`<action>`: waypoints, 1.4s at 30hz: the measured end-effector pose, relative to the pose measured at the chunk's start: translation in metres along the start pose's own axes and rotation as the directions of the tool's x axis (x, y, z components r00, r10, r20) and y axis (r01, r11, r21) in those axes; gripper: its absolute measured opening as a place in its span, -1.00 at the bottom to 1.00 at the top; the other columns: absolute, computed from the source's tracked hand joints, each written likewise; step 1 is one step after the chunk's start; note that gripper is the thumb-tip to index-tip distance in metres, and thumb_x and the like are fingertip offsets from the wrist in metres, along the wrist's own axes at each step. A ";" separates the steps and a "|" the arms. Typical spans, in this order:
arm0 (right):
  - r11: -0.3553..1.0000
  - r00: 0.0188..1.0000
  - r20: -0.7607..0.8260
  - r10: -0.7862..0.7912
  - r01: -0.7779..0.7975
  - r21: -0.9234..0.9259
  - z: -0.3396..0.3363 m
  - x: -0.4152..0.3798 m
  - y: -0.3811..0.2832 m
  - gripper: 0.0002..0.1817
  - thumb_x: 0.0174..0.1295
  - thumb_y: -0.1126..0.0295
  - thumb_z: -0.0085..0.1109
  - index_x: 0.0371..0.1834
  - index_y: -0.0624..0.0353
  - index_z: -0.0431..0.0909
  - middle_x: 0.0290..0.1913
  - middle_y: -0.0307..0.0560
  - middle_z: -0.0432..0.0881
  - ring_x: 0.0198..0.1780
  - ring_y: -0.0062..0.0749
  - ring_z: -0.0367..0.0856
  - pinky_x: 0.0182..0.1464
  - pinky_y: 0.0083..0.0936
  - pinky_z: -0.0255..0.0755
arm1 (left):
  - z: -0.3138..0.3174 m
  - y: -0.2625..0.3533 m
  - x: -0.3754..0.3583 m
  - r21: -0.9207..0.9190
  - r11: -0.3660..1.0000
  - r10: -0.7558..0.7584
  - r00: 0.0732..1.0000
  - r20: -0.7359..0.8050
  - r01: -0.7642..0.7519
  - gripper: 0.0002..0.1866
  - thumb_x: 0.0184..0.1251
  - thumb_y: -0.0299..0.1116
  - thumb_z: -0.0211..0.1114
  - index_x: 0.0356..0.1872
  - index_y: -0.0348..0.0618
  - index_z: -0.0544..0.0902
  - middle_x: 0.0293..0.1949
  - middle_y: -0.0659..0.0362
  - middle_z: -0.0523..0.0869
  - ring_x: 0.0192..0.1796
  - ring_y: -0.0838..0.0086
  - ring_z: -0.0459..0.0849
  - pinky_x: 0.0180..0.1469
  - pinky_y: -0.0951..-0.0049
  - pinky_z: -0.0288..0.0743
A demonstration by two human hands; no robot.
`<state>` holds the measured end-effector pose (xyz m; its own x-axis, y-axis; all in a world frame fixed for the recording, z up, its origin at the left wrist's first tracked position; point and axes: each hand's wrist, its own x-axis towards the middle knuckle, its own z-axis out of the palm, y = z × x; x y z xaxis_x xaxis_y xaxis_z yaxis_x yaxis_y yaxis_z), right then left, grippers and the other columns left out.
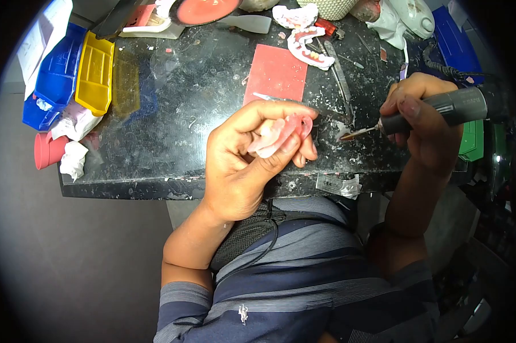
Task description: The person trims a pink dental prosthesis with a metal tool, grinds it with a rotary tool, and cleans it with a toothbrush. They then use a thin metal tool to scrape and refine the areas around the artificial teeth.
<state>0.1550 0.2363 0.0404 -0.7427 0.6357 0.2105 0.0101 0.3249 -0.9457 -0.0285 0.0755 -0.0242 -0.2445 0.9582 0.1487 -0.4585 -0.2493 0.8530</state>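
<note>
My left hand (229, 154) is closed around a pink denture base (281, 136), which it holds up over the front part of the bench, thumb in front and fingers behind. My right hand (424, 111) grips a dark rotary handpiece (461, 106) with a cord at its back. From the handpiece's nose a thin metal shank with a pointed brownish tip (354, 135) reaches left, apart from the denture base. Behind my left hand lies a flat pink wax sheet (278, 71). Metal tweezers (341, 80) rest on the bench between my hands.
Dental casts (295, 18) and a horseshoe-shaped cast with teeth (309, 51) sit at the back, near a red lighter (326, 27). Yellow (95, 77) and blue (52, 83) bins and a pink cup (48, 150) stand left. White scraps dust the black bench (172, 114).
</note>
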 end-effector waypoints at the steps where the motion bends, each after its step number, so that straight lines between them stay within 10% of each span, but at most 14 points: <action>1: 1.000 1.000 0.003 0.000 0.000 0.000 0.002 0.000 -0.001 -0.65 0.20 0.26 0.19 -0.50 0.43 0.56 -0.60 0.05 0.55 -0.72 -0.59 0.34 -0.67 -0.66 0.25 | 0.001 0.000 0.000 0.001 1.000 0.001 1.000 -0.009 -0.001 -0.76 0.44 -0.56 0.20 0.07 -0.42 0.57 -0.28 0.07 0.70 -0.26 0.53 0.65 -0.19 0.58 0.50; 9: 0.898 0.853 -0.307 0.423 -0.439 0.019 -0.011 0.016 0.007 -0.55 0.17 0.09 0.31 -0.73 0.16 0.51 -0.79 -0.26 0.40 -0.77 -0.68 0.31 -0.69 -0.69 0.11 | 0.004 0.002 0.000 -0.007 0.999 -0.032 0.998 -0.045 0.032 -0.78 0.43 -0.55 0.21 0.03 -0.42 0.56 -0.30 0.06 0.70 -0.30 0.53 0.65 -0.21 0.56 0.51; 17: 0.807 0.741 -0.352 0.572 -0.431 0.404 -0.033 0.035 0.057 -0.64 0.19 0.15 0.33 -0.54 0.17 0.47 -0.70 -0.31 0.36 -0.70 -0.70 0.33 -0.72 -0.72 -0.05 | 0.000 0.000 -0.003 -0.169 0.985 -0.049 0.998 -0.044 0.041 -0.75 0.44 -0.43 0.20 0.01 -0.40 0.54 -0.32 -0.05 0.71 -0.41 0.41 0.61 -0.25 0.45 0.49; 23: 0.768 0.711 -0.346 0.612 -0.639 0.043 -0.032 0.044 0.071 -0.59 0.18 0.10 0.34 -0.59 0.21 0.51 -0.67 -0.24 0.46 -0.68 -0.64 0.38 -0.72 -0.63 0.08 | -0.001 0.010 -0.012 -0.158 0.987 -0.033 0.999 -0.038 0.026 -0.76 0.44 -0.45 0.21 0.01 -0.39 0.54 -0.30 -0.05 0.71 -0.42 0.44 0.60 -0.28 0.47 0.50; 27: 0.710 0.786 -0.369 0.496 -0.611 -0.350 -0.024 0.041 0.063 -0.54 0.14 0.06 0.38 -0.65 0.20 0.48 -0.67 -0.17 0.49 -0.62 -0.58 0.46 -0.62 -0.56 0.29 | 0.004 0.032 -0.027 -0.163 0.986 0.028 0.999 -0.021 -0.031 -0.74 0.42 -0.49 0.22 0.03 -0.40 0.51 -0.29 -0.04 0.68 -0.39 0.44 0.61 -0.29 0.49 0.52; 29: 0.326 0.830 -0.476 0.291 -0.554 -0.766 -0.009 0.038 0.042 -0.54 0.12 0.06 0.40 -0.61 0.26 0.53 -0.62 -0.05 0.58 -0.55 -0.38 0.58 -0.44 -0.40 0.46 | 0.004 0.038 -0.031 -0.174 0.984 0.029 0.998 -0.057 -0.038 -0.73 0.41 -0.50 0.23 0.05 -0.40 0.49 -0.26 -0.04 0.66 -0.38 0.43 0.63 -0.31 0.49 0.53; 33: 0.448 0.871 -0.485 0.084 -0.467 -0.762 0.033 0.024 0.008 -0.66 0.15 0.20 0.39 -0.47 0.30 0.60 -0.55 0.06 0.63 -0.50 -0.12 0.62 -0.31 -0.25 0.50 | 0.009 0.051 -0.037 -0.092 0.996 -0.029 0.993 -0.117 0.018 -0.65 0.36 -0.38 0.31 0.06 -0.33 0.46 -0.37 -0.01 0.65 -0.45 0.42 0.60 -0.39 0.49 0.52; 35: 0.793 0.968 -0.170 0.185 -0.249 -0.557 0.049 0.020 0.003 -0.79 0.15 0.35 0.37 -0.32 0.30 0.65 -0.39 0.11 0.68 -0.32 0.05 0.65 -0.17 -0.14 0.50 | 0.012 0.054 -0.040 -0.083 0.997 -0.018 0.988 -0.152 0.005 -0.65 0.34 -0.38 0.34 0.03 -0.32 0.46 -0.36 0.03 0.63 -0.42 0.40 0.63 -0.40 0.49 0.53; 38: 0.757 0.991 0.122 0.047 0.044 -0.652 0.066 0.016 0.007 -0.82 0.10 0.43 0.37 -0.28 0.29 0.65 -0.32 0.07 0.67 -0.19 0.01 0.64 -0.07 -0.19 0.48 | 0.010 0.057 -0.042 -0.098 0.995 -0.024 0.987 -0.157 0.008 -0.61 0.28 -0.36 0.41 0.00 -0.31 0.46 -0.37 0.02 0.63 -0.40 0.38 0.65 -0.43 0.52 0.54; 42: 0.752 0.989 0.141 0.032 0.069 -0.655 0.076 0.014 0.020 -0.82 0.06 0.48 0.39 -0.30 0.29 0.64 -0.31 0.01 0.63 -0.27 -0.14 0.57 -0.17 -0.34 0.45 | 0.011 0.062 -0.044 -0.090 0.996 -0.032 0.982 -0.187 0.015 -0.62 0.27 -0.35 0.42 -0.04 -0.31 0.46 -0.39 -0.02 0.64 -0.43 0.39 0.64 -0.42 0.51 0.54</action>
<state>0.0941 0.1987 0.0054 -0.8291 0.5404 0.1433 0.3948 0.7474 -0.5344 -0.0367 0.0192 0.0272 -0.3849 0.9226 0.0253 -0.5368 -0.2461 0.8070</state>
